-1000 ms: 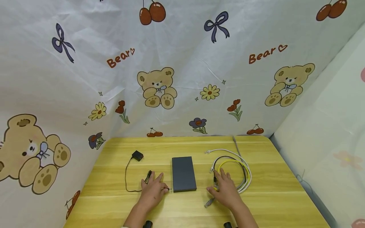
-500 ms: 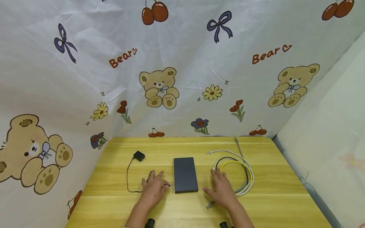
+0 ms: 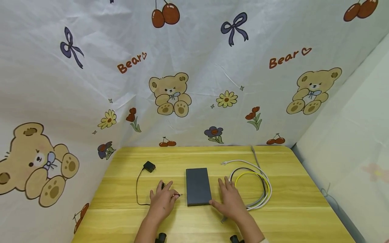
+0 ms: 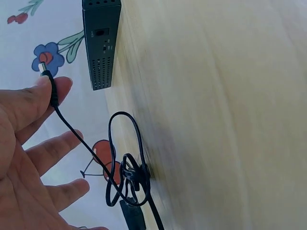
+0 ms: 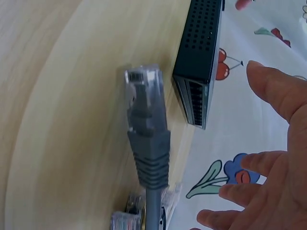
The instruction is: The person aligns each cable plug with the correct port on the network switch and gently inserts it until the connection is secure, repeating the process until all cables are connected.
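My left hand [image 3: 162, 202] pinches the barrel plug [image 4: 50, 82] of a thin black power cord between thumb and forefinger, its metal tip pointing out. The cord's tied bundle [image 4: 132, 175] lies below the other fingers. A flat dark network switch [image 3: 198, 186] lies between my hands; the left wrist view shows a round socket [image 4: 101, 32] on its edge. My right hand [image 3: 231, 202] is spread with nothing in it, thumb at the switch's near right corner. Beneath it in the right wrist view is a grey network cable's clear plug [image 5: 148, 115].
A black power adapter [image 3: 149, 166] lies at the back left of the wooden table [image 3: 170, 155]. Coiled network cables [image 3: 269, 189], white, grey, black and yellow, lie to the right. A printed bear cloth [image 3: 194, 128] hangs behind the table.
My right hand has moved left, off the coiled cables to the switch's corner. My left hand has shifted slightly, still holding the plug, whose tip has risen a little in view.
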{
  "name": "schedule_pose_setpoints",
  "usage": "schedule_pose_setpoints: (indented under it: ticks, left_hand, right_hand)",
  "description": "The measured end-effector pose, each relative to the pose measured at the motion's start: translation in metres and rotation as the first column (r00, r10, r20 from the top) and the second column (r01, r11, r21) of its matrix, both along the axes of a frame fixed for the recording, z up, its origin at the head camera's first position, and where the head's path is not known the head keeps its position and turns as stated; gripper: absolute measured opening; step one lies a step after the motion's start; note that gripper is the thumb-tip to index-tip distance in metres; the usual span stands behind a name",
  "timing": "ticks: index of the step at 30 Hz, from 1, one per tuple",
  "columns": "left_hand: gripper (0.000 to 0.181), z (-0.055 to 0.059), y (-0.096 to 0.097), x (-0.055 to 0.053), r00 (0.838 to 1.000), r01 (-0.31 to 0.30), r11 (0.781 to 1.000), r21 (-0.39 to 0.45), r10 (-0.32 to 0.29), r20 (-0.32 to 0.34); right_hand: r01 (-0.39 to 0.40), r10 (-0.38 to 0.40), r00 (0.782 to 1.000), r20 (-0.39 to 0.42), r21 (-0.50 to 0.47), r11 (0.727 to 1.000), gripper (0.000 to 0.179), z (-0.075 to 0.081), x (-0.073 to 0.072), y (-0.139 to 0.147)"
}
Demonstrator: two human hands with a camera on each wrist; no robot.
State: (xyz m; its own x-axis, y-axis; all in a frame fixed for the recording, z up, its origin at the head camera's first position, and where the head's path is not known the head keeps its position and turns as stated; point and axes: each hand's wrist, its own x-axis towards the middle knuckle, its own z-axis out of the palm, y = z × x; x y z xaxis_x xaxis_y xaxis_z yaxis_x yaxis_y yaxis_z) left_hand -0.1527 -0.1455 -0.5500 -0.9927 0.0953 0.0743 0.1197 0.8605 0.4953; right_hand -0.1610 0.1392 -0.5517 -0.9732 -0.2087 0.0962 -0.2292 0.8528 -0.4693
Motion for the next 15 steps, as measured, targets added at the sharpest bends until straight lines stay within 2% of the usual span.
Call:
schedule_pose_setpoints:
  ticks: [15]
  left_hand:
    - [0.011, 0.001, 0.001, 0.001, 1.000, 0.001, 1.000, 0.013, -0.001, 0.008]
  right_hand:
    - [-0.076, 0.072, 0.996, 0.061, 0.071, 0.995, 0.099, -0.003, -0.007, -0.022]
